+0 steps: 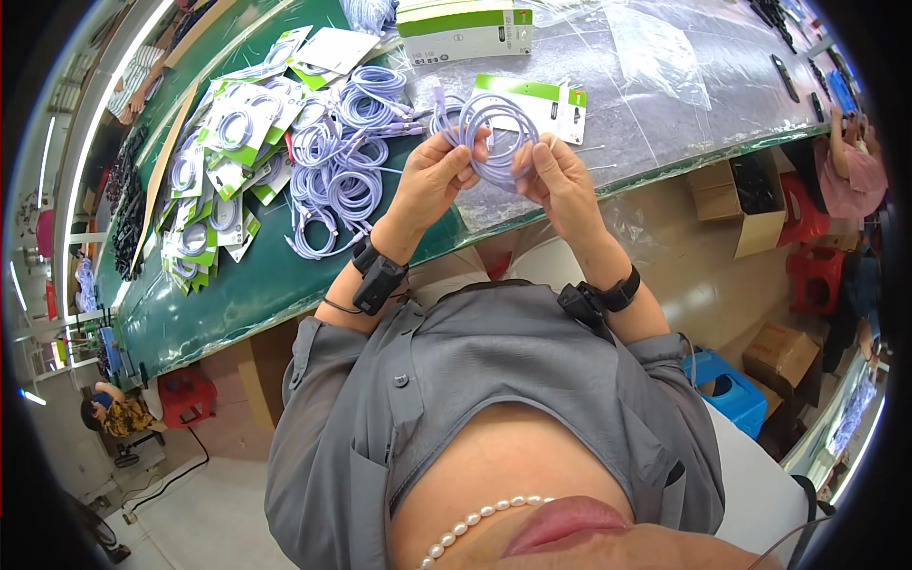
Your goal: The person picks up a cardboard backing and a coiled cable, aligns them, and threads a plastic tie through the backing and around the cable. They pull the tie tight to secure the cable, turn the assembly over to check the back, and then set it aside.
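Note:
Between my two hands, just above the table's near edge, hangs a coiled lavender cable (498,112). My left hand (439,171) pinches the left side of the coil, thumb against fingers. On its right side the coil is gripped by my right hand (559,180), also closed. Behind the coil a green and white packaging card (573,119) lies on the grey mat. To the left of my left hand sits a heap of loose coiled lavender cables (347,180). Farther left is a pile of carded cables (228,128) on green and white cards.
A stack of green and white cards (465,36) stands at the back. Clear plastic film (655,57) lies on the grey mat (684,119). Below the table are a cardboard box (717,195), red stools (814,280) and a blue stool (730,388). Other people sit or stand at both sides.

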Tool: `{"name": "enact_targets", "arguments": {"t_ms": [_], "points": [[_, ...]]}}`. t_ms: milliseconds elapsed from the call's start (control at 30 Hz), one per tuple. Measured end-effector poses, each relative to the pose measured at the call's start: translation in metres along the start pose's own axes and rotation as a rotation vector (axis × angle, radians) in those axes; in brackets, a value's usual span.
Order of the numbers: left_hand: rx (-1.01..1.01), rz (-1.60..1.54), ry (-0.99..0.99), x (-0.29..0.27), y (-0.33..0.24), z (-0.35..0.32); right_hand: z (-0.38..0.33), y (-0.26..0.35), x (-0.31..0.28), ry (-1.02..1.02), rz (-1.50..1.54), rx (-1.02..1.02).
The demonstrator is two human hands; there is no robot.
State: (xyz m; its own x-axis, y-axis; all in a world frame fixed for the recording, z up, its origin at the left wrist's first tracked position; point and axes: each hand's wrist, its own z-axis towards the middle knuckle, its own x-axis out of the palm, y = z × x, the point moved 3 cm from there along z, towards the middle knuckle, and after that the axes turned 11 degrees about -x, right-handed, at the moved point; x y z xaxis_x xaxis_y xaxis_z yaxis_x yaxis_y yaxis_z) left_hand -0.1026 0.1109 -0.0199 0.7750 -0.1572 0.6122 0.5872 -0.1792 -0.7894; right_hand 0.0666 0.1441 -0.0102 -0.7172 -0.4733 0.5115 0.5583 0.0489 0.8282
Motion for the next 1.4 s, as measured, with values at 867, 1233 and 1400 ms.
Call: {"name": "enact_targets", "arguments": {"t_ms": [867, 1233, 1400], "points": [[0.022, -0.069, 0.015, 0.000, 0.013, -0.007, -0.007, -0.004, 0.002, -0.088, -0.341, -0.147], [-0.051, -0.006, 0.025, 0.003, 0.009, -0.009, 0.001, -0.004, -0.008, -0.134, -0.525, -0.167], [-0.064, -0.133, 0.057, -0.006, 0.011, -0.010, 0.006, -0.013, -0.028, -0.118, 0.000, 0.033]]}}
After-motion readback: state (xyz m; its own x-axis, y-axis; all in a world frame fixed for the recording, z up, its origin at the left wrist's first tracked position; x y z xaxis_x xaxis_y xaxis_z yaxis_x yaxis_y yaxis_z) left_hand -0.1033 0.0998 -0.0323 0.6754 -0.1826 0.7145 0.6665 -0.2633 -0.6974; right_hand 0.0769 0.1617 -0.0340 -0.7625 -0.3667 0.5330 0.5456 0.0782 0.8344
